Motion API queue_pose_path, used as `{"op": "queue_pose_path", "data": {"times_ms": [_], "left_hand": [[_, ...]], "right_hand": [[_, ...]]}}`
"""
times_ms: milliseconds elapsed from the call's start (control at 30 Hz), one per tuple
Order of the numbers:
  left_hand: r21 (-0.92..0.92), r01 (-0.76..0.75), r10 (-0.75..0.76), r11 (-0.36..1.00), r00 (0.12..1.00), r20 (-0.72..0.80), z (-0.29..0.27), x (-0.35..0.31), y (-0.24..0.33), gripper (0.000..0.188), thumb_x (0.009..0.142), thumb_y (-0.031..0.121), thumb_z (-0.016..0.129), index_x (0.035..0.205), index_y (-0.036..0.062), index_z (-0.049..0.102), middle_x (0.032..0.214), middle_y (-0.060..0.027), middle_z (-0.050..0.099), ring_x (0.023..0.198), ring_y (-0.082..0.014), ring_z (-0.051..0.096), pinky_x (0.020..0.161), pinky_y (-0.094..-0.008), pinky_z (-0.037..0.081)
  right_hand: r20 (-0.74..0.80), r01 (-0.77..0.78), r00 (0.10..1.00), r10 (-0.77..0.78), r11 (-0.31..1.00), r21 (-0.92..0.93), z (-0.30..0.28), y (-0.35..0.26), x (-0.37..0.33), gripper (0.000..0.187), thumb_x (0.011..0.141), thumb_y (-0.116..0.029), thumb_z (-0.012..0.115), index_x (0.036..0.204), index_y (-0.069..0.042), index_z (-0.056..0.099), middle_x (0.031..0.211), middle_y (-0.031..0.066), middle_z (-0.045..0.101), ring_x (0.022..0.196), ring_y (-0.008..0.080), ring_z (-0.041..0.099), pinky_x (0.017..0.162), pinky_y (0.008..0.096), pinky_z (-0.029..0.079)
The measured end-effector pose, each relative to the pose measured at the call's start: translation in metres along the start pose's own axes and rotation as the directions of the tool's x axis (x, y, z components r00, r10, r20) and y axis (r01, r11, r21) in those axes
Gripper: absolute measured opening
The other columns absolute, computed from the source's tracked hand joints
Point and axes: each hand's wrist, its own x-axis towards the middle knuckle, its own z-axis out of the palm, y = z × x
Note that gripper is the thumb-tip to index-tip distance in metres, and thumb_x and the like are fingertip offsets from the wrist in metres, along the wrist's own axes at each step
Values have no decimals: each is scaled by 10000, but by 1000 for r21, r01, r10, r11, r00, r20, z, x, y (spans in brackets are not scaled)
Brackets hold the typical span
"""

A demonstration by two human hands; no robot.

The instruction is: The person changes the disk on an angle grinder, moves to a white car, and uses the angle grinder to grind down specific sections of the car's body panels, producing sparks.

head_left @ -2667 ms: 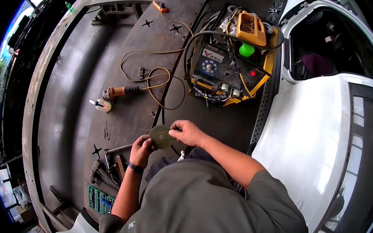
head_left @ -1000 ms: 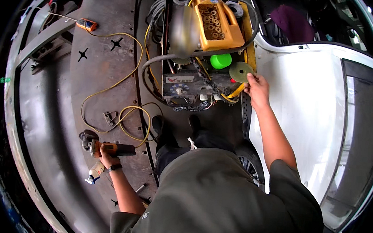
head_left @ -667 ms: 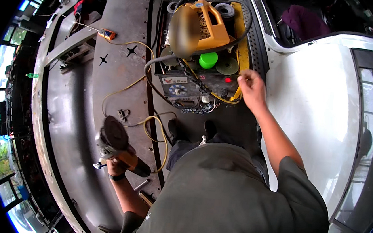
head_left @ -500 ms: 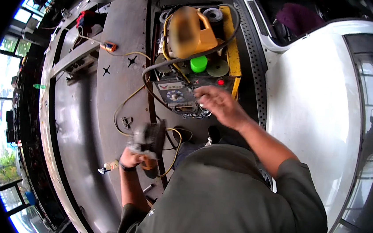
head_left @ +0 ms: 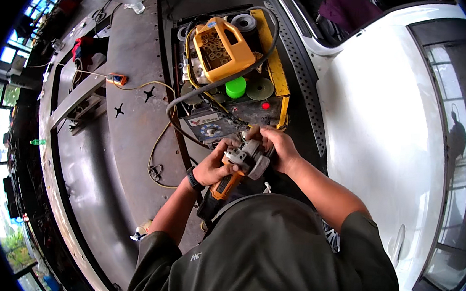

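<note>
In front of my body is an angle grinder [head_left: 225,186] with an orange and black body and a grey metal head. My left hand [head_left: 212,168] is wrapped round it where the body meets the head. The fingers of my right hand [head_left: 282,150] are bent round the far right side of the head, by the metal guard [head_left: 257,168]. Some of those fingertips are hidden behind the head. Just beyond my hands stands a dark machine [head_left: 236,112] with a dial and a red button.
On the machine sit a cut-open yellow jug [head_left: 242,63] of washers, a green cap [head_left: 236,87] and a round disc [head_left: 260,88]. A black cable [head_left: 172,107] loops over its side. At left is a steel table [head_left: 129,131]; at right, a white vehicle [head_left: 379,125].
My left hand has brought the grinder up and right, in front of the machine. My right hand has come down from the machine's panel onto the grinder's head. The view has shifted slightly.
</note>
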Motion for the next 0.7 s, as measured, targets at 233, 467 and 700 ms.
{"op": "queue_pose_path", "data": {"times_ms": [233, 467, 700], "left_hand": [[112, -131, 114, 985, 983, 147, -16, 15, 0, 561, 936, 251, 760, 1359, 90, 428, 1290, -43, 488, 1211, -170, 477, 1058, -339, 402], [-197, -7, 41, 980, 985, 166, -13, 8, -5, 541, 963, 277, 748, 1387, 124, 450, 1321, -26, 499, 1242, -158, 468, 1085, -332, 374], [-182, -32, 50, 983, 994, 92, -28, -10, -20, 508, 1002, 216, 698, 1431, 104, 450, 1251, -29, 601, 1149, -146, 578, 1020, -311, 466]], "right_hand": [[79, -225, 974, 210, 909, 352, -35, 76, 4, 409, 1037, -321, 485, 1337, -59, 581, 1320, 141, 645, 1166, 271, 650, 1033, 421, 507], [99, -107, 993, 56, 768, 632, -28, 87, 10, 600, 1045, -571, 415, 1367, -87, 566, 1354, 149, 623, 1252, 326, 591, 1072, 511, 469], [-93, 124, 987, -130, 990, -73, 30, 35, -5, 689, 1074, -589, 336, 1227, 1, 658, 1153, 118, 705, 1051, 221, 672, 1001, 369, 501]]}}
